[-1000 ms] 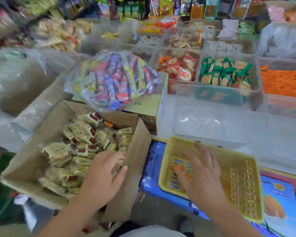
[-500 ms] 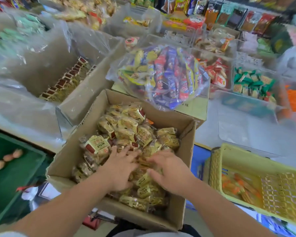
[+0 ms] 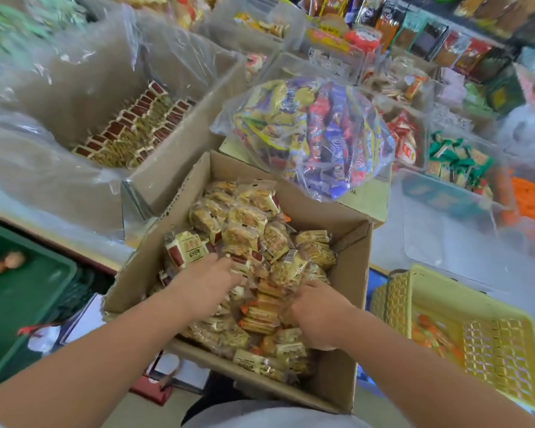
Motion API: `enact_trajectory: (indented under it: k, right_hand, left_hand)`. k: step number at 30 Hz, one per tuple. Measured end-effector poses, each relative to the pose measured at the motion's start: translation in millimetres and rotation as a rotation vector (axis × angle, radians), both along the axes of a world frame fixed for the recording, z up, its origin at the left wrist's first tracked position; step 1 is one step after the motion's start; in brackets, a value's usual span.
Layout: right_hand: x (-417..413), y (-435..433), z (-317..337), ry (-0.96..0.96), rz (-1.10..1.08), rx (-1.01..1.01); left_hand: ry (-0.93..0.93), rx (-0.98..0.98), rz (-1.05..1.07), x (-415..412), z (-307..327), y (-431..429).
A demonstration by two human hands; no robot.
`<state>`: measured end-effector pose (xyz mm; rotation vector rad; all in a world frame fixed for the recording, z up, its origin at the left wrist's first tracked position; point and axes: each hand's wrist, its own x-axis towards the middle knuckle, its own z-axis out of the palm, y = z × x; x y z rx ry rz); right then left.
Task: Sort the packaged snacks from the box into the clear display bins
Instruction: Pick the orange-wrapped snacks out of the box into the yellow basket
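An open cardboard box [image 3: 346, 375] sits right in front of me, filled with several yellow-wrapped snack packets [image 3: 244, 230] and some flat orange-edged packets [image 3: 260, 313]. Both hands are down in the pile. My left hand [image 3: 204, 282] reaches into the packets at the box's middle left, its fingertips buried. My right hand [image 3: 318, 313] digs in beside the orange-edged packets, knuckles up and fingers curled down among them. An empty clear display bin [image 3: 445, 230] stands behind and to the right of the box.
A yellow plastic basket [image 3: 501, 344] with a few orange packets stands at the right. A clear bag of colourful snack bars [image 3: 315, 137] lies behind the box. A plastic-lined carton of red-ended packets [image 3: 130, 131] is at the left, with a green crate [image 3: 22, 304] below it. Filled bins line the back.
My right hand left the yellow basket and joined the left hand in the box. Both hands have since pushed deeper into the packets, and my view swung left.
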<state>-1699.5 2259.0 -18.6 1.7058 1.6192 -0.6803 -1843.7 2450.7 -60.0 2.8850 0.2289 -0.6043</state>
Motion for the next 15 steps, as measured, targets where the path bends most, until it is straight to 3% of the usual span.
enact_trajectory:
  k: [4, 12, 15]
  right_hand:
    - [1.5, 11.0, 3.8, 0.01, -0.054, -0.053]
    - [-23.3, 66.1, -42.3, 0.068, -0.29, 0.076]
    - [-22.2, 73.8, -61.6, 0.084, -0.329, 0.001]
  left_hand:
    - [-0.05, -0.026, 0.054, -14.1, -6.2, 6.5]
    - [-0.103, -0.19, 0.205, -21.5, -22.5, 12.1]
    - [-0.103, -0.206, 0.206, -21.8, -27.0, 12.2]
